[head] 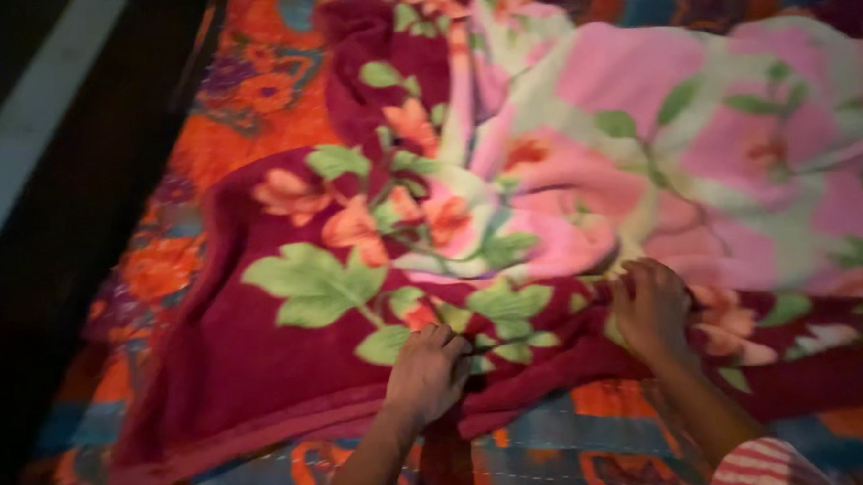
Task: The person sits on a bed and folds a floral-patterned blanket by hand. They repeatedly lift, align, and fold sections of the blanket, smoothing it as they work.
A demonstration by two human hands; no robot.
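Both hands are down on the floral blanket, which is lying rumpled across the bed, dark red with green leaves on the near side and pink and cream further back. The left hand is pressing into the dark red border near the front edge, fingers curled shut around a fold of the cloth. The right hand is sitting a little further up and to the right, fingers bunched and pinching a ridge of the same blanket (the picture is blurred, so the exact grip is hard to read). A red-and-white striped sleeve is showing at the lower right. Underneath, an orange and blue patterned bedsheet is peeking out around the blanket.
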